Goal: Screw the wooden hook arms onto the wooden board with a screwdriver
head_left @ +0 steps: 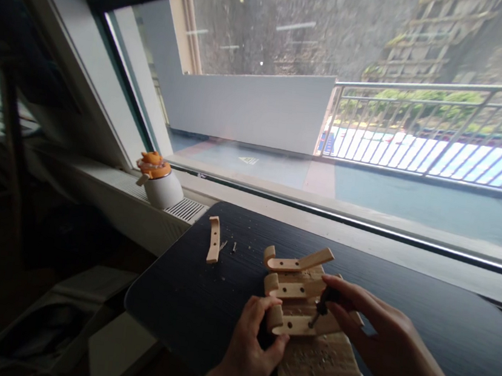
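Over a black table (pixel 175 282) by a window (pixel 260 113), left hand (pixel 254 347) grips wooden hook (pixel 300 326), right hand (pixel 370 312) screwdriver (pixel 321 308)

Daylight through the window (pixel 242 111) only; ground behind the railing (pixel 428 86) overexposed, pale reflection streaks on the glass. Left hand (pixel 254 342) and right hand (pixel 368 312) dim but legible. Lower left nearly black; left edge blurred, stretched.

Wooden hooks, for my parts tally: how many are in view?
4: loose hook on the left of the tabletop; far hook, middle hook and near hook in a row across the board.
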A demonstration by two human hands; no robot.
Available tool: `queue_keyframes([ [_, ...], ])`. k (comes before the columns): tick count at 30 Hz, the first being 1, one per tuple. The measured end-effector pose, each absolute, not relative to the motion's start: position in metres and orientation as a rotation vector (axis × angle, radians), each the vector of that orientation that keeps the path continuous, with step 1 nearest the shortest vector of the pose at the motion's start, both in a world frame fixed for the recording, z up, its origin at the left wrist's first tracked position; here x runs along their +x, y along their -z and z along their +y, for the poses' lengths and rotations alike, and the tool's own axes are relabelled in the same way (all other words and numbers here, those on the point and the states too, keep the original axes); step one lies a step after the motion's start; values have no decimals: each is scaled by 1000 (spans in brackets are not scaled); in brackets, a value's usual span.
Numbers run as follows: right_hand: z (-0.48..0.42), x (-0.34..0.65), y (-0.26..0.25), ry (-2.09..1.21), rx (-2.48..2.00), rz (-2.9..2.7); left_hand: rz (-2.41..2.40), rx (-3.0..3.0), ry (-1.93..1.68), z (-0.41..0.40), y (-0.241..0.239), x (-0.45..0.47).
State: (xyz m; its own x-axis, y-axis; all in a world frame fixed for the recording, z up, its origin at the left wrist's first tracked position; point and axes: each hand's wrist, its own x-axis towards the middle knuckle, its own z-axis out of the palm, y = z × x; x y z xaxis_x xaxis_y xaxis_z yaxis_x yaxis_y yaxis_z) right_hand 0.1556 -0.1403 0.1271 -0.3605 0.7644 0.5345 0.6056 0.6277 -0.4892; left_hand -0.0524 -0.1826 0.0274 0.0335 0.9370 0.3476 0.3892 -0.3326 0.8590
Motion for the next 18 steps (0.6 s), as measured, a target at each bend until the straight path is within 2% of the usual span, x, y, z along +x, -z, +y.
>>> queue_keyframes([
  [18, -139, 151, -133, -265, -1049, -2107, 1277, 1759, -1370, -181, -21, -53],
])
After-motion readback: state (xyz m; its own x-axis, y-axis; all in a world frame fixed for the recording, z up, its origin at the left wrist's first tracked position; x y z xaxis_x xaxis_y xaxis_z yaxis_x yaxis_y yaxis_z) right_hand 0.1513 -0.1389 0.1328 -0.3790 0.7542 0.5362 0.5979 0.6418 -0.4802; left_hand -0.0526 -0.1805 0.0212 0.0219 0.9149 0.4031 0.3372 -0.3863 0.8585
